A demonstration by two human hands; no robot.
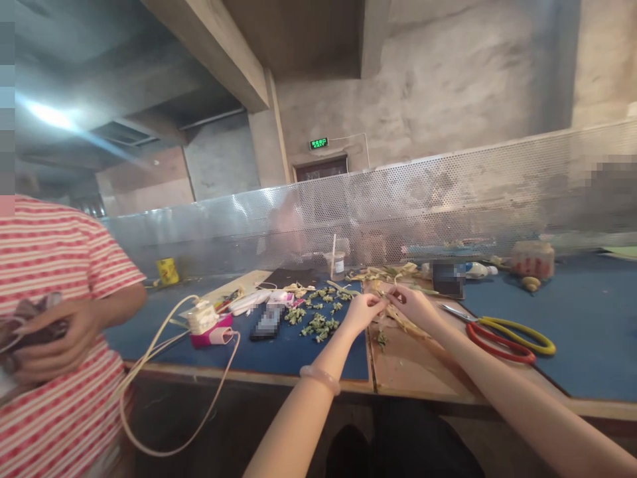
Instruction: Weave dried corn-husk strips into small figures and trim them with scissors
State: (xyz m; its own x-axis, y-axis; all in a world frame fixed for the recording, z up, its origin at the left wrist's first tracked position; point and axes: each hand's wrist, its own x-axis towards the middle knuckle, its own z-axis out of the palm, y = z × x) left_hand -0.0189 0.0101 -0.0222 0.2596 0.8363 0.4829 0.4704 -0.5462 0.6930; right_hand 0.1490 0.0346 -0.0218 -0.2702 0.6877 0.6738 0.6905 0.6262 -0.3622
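My left hand [364,313] and my right hand [412,307] meet over the bare board, fingertips pinched close together. Between them is a small bit of pale, dry plant strip, mostly covered by the fingers. More straw-coloured dry strips [405,323] lie under and beside my right hand. Left of my left hand, several small greenish knotted pieces [320,326] are scattered on the blue table mat [343,364]. One more greenish piece [381,340] rests on the board just below my hands. Scissors [502,338] with a red and a yellow handle lie right of my right forearm.
A black phone [267,322] and a pink-and-white power strip [212,330] with a looping cable lie leftward. Behind stand a cup [337,264], a yellow can [168,271], a jar [532,259] and a perforated metal screen [398,192]. A person in a striped shirt [54,265] stands left, holding something dark.
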